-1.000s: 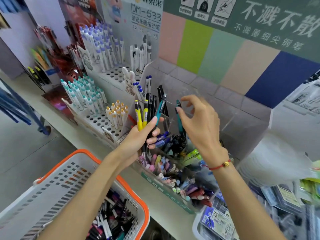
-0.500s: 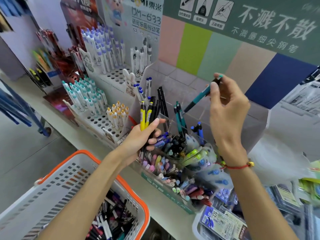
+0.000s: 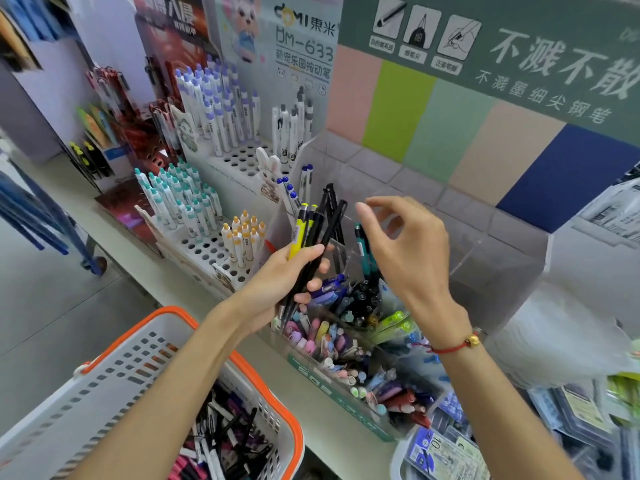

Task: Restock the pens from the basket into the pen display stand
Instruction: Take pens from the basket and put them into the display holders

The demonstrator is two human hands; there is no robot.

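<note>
My left hand (image 3: 280,278) grips a bundle of pens (image 3: 310,237), black ones and two with yellow barrels, held upright over the front of the clear acrylic pen display stand (image 3: 502,258). My right hand (image 3: 405,251) hovers over the stand's middle compartments with loosely curled fingers and nothing in it. Teal pens (image 3: 362,247) stand in a compartment just left of that hand. The stand's lower tiers hold many mixed pens (image 3: 349,344). At bottom left is the white basket with an orange rim (image 3: 104,379), with several dark and pink pens (image 3: 225,441) in it.
White perforated racks (image 3: 207,247) with teal-, orange- and purple-capped pens stand left of the stand on the shelf. Packaged goods in a box (image 3: 440,452) lie at bottom right. A plastic-wrapped bundle (image 3: 561,334) sits to the right. A colour-block signboard rises behind.
My right hand lifted a teal pen from the left-hand bundle, set it into the stand with the other teal pens, and now hovers with nothing in it. My left hand stayed put.
</note>
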